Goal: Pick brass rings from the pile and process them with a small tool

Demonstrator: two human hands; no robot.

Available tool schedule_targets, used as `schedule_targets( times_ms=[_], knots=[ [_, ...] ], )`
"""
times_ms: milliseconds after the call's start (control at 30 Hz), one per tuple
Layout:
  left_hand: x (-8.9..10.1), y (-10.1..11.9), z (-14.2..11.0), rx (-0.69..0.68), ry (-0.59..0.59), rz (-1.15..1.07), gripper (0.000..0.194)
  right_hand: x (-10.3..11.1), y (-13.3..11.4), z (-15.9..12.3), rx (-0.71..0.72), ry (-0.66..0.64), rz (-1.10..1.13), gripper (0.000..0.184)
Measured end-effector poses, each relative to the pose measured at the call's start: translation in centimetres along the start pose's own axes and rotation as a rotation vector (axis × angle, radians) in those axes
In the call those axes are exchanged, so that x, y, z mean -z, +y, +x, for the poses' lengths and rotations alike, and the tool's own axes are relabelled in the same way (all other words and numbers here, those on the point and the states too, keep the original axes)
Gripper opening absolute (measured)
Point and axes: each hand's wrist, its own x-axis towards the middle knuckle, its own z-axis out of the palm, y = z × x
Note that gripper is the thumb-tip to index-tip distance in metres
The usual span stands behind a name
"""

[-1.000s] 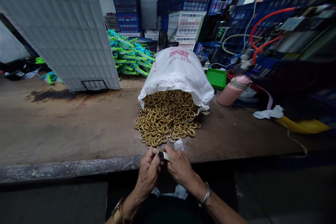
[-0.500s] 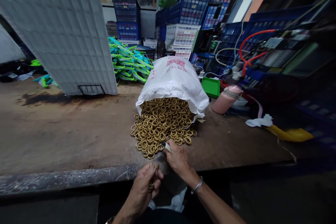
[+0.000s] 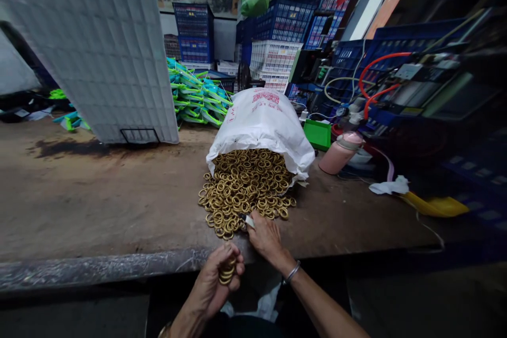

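My left hand (image 3: 219, 279), below the table's front edge, is closed around several brass-coloured rings (image 3: 226, 272) stacked in its curled fingers. My right hand (image 3: 264, 233) reaches to the near side of a heap of loose rings (image 3: 233, 198), its fingers bent. A white piece with a dark tip (image 3: 249, 220) shows at its index finger; whether it is a finger wrapping or a held thing I cannot tell. The heap spills from the mouth of a white woven sack (image 3: 261, 121) lying on its side, with red print on top.
On the wooden table (image 3: 119, 195) stand a white ribbed panel (image 3: 106, 63) at left and a pink bottle (image 3: 340, 154) at right. Green and blue pieces (image 3: 198, 97) are piled behind. A green tray (image 3: 317, 134), a machine with orange hoses (image 3: 382, 66) and stacked crates (image 3: 277, 58) lie beyond.
My left hand has turned a little, so the rings in it show more plainly. My right hand has shifted slightly left at the heap's edge. The view has tilted slightly.
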Motion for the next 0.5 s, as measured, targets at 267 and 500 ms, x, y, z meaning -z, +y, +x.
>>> schedule_targets(
  times_ms=[267, 500],
  knots=[
    [-0.5, -0.4, 1.2, -0.129, 0.099, 0.226, 0.028, 1.2, 1.2, -1.2, 0.136, 0.052, 0.272, 0.011],
    [-1.4, -0.3, 2.5, -0.214, 0.149, 0.639, 0.030, 1.1, 1.1, -2.1, 0.205, 0.016, 0.463, 0.010]
  ],
)
